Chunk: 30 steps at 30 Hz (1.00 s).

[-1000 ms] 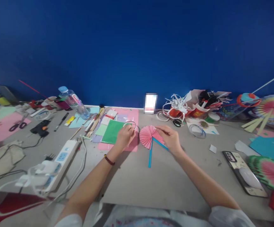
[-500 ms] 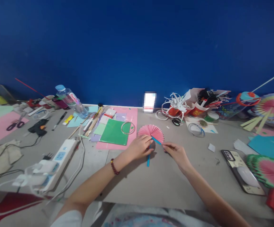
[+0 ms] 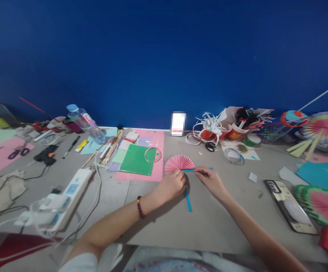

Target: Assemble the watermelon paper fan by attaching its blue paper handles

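A pleated pink paper fan (image 3: 180, 161) lies on the table straight ahead, spread in a half circle. My left hand (image 3: 173, 185) is closed at the fan's lower middle, its fingertips pinching where the folds meet. A narrow blue paper strip (image 3: 188, 199) runs out beneath that hand toward me. Another length of blue strip stretches right from the fan's centre; my right hand (image 3: 210, 180) pinches it between thumb and fingers, and its end pokes out past them. Whether both lengths are one strip is hidden by my left hand.
A power strip (image 3: 70, 196) with white cables sits left. Beyond my left hand lie green paper (image 3: 137, 160) and a metal ring (image 3: 152, 154). Scissors (image 3: 210, 146) and red cups (image 3: 236, 133) stand behind. At right are a phone (image 3: 277, 194) and a pink-green fan (image 3: 319, 200).
My right hand has drawn the blue strip to a level line pointing right. My left hand has shifted slightly and curled more. The lower blue strip has swung right and shows more length.
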Each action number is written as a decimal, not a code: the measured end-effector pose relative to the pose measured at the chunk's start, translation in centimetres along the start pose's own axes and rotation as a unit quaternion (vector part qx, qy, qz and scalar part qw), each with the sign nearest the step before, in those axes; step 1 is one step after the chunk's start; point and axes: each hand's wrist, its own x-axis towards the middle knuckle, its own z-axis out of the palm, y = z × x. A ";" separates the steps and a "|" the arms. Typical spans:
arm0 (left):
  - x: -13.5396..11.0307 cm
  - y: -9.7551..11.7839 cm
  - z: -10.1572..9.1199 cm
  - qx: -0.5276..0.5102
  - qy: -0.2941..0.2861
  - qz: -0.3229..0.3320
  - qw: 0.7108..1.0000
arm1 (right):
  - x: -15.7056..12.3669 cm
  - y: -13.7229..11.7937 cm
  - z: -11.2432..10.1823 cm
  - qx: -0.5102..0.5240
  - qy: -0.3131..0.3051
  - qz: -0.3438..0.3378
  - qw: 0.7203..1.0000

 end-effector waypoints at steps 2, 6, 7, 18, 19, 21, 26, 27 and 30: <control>0.1 0.7 0.2 0.016 -0.003 0.017 1.000 | 0.3 0.0 -0.2 -0.005 0.003 -0.008 1.000; 0.5 1.7 0.0 0.043 0.015 0.022 0.999 | 0.5 -0.1 -0.3 -0.023 -0.007 0.007 1.000; 0.5 1.9 0.0 0.045 0.019 0.011 0.999 | 0.5 -0.1 -0.3 -0.026 -0.012 0.016 0.999; -0.1 2.1 1.2 0.011 0.032 -0.040 0.999 | 1.3 0.1 0.6 -0.036 -0.055 0.004 0.998; -0.2 2.1 1.4 0.013 0.039 -0.047 0.998 | 1.4 0.1 0.7 -0.034 -0.057 0.007 0.998; -0.4 2.2 1.7 0.023 0.047 -0.054 0.997 | 1.7 0.0 0.8 -0.028 -0.055 0.013 0.998; -0.6 2.2 2.0 0.028 0.045 -0.054 0.997 | 2.1 -0.7 1.2 -0.035 -0.057 0.022 0.997; -0.6 2.2 2.0 0.024 0.046 -0.058 0.997 | 2.2 -0.8 1.3 -0.042 -0.063 0.018 0.997; -0.5 2.1 1.8 0.009 0.049 -0.058 0.997 | 2.5 -1.2 1.6 -0.052 -0.071 -0.011 0.996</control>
